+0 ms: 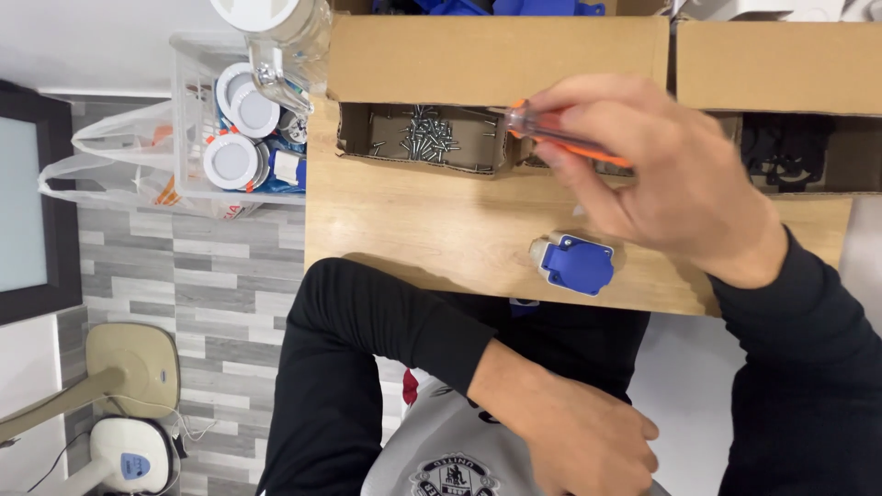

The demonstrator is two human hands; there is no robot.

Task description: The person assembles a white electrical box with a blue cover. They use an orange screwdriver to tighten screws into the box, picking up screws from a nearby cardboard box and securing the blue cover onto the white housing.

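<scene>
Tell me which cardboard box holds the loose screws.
The small open box at the back left of the wooden table, left of the right hand. Silver screws lie in it; the box to the right holds black parts.

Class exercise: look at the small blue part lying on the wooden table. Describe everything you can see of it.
The blue part looks like moulded plastic: a blue, roughly square cover with rounded corners, seated on a pale grey or white base that shows at its left edge. It lies flat near the front edge of the wooden table, slightly turned. Nothing touches it; the right hand, holding an orange-handled screwdriver, is above and behind it. Finer details are too small to tell.
</scene>
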